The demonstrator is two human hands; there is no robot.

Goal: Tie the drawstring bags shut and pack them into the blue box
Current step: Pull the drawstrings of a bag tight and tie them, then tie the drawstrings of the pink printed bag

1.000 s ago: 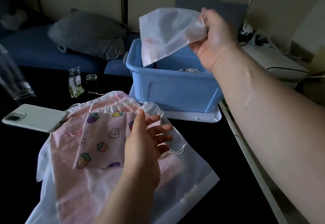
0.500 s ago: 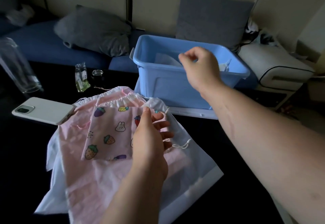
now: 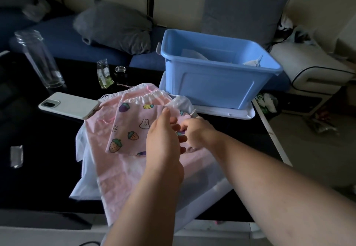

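Observation:
A small pink bag printed with strawberries and a rabbit (image 3: 133, 128) lies on top of a larger pink drawstring bag (image 3: 123, 172) and a white bag (image 3: 194, 193) on the dark table. My left hand (image 3: 163, 139) hovers over the printed bag's right side with fingers loosely extended. My right hand (image 3: 196, 130) is at that bag's right edge, fingers curled on the fabric or its white cord; my left hand hides the contact. The blue box (image 3: 215, 83) stands behind, with white bags inside.
A white phone (image 3: 69, 105) lies left of the bags. A clear glass jar (image 3: 38, 56) stands at far left, a small packet (image 3: 104, 74) and a little jar behind the bags. The box rests on a white lid (image 3: 225, 111). The table's edge runs at right.
My right hand dropped the white bag into the blue box, then came back down to the printed bag beside my left hand. The view tilted downward.

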